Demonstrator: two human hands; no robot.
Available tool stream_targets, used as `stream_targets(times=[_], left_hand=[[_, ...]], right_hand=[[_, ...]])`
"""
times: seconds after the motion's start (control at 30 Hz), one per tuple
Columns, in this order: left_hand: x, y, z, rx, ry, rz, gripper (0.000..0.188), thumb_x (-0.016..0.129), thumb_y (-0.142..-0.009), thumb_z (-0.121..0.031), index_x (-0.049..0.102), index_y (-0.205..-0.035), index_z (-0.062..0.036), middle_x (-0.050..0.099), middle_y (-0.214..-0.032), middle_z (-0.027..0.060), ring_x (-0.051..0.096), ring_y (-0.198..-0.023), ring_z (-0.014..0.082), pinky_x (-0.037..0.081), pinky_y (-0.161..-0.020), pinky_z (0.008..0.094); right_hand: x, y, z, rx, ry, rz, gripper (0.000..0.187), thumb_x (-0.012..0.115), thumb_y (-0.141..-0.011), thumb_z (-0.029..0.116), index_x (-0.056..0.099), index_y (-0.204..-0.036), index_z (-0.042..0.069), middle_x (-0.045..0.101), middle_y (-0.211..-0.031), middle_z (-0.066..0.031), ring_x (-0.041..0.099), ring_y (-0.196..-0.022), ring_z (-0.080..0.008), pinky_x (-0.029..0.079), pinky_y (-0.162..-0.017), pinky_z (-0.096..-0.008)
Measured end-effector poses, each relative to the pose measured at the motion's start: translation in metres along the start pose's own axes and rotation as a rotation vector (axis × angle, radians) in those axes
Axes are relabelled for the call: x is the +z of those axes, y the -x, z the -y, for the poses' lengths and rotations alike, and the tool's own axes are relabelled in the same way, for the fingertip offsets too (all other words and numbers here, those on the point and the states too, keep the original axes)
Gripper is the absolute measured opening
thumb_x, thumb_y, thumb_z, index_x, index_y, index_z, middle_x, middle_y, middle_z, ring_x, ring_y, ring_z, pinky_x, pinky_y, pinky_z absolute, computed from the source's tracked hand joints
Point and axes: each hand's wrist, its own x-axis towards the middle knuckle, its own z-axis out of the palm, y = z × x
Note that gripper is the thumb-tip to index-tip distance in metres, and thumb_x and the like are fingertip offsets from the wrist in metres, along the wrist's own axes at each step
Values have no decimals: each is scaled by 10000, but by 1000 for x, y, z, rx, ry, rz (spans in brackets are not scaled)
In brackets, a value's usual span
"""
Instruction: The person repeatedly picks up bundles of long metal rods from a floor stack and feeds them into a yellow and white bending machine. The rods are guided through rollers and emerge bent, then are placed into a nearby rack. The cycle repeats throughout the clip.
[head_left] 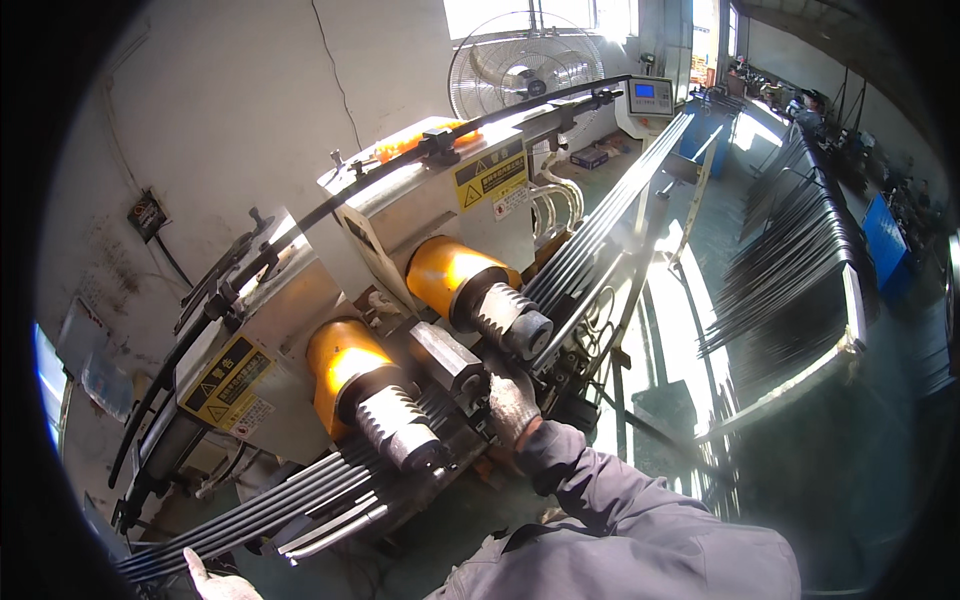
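Observation:
My right hand (512,402), in a pale work glove, is at the end of a steel block (445,358) between two machine heads. Its fingers look curled there, and what they hold is hidden. The heads have orange-yellow housings (455,275) and coarse threaded rollers (395,425). A row of several long metal rods (290,505) passes beneath them, from lower left to upper right. At the lower left, my gloved left hand (218,582) is beside the rod ends with one digit stretched out; the lower edge cuts off the rest.
A control box (650,97) with a small screen stands at the far end. Behind the machine is a wire-guarded fan (525,75). To the right, a rack carries a large stack of thin rods (790,250). A person (810,108) is in the far background.

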Motion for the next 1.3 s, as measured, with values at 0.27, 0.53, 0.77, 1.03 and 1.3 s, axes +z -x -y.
stream_targets(times=[0.27, 0.53, 0.77, 1.03, 1.3], left_hand=[[141, -38, -147, -138, 99, -116, 475, 681, -1141, -324, 715, -1455, 31, 727, -1418, 150, 697, -1266, 248, 554, -1128, 400], [254, -36, -206, 8, 303, 122, 364, 608, -1146, -138, 598, -1505, -80, 718, -1201, 133, 717, -1031, 225, 627, -882, 375], [336, -10, -253, 110, 66, 252, 266, 679, -1057, -73, 653, -1321, -83, 732, -1008, 73, 740, -846, 198, 626, -803, 326], [387, -5, -268, 185, -132, 534, 358, 676, -1081, -128, 583, -1409, -16, 684, -951, 58, 689, -869, 150, 563, -801, 318], [385, -3, -265, 180, -63, 571, 356, 661, -1085, -154, 593, -1418, -50, 693, -982, 47, 699, -898, 138, 581, -840, 323]], right_hand=[[5, -8, 30, 10, 112, 87, 227, 600, -1090, 114, 738, -1236, 8, 771, -1116, -176, 750, -1064, -341, 598, -896, -466], [-11, -13, 54, -275, 334, 267, 322, 664, -1103, 169, 748, -1369, 8, 779, -1312, -114, 728, -1224, -207, 567, -1055, -380], [-9, -18, 57, -52, 207, 272, 341, 599, -1146, 176, 744, -1417, 26, 744, -1431, -157, 684, -1364, -278, 517, -1159, -400], [-12, -16, 61, -219, 336, 296, 388, 705, -1085, 214, 723, -1403, -7, 754, -1389, -110, 683, -1308, -206, 531, -1096, -373], [-5, -13, 65, -15, -51, 234, 434, 764, -1051, 225, 712, -1419, -1, 754, -1352, -78, 719, -1211, -189, 577, -1024, -374]])
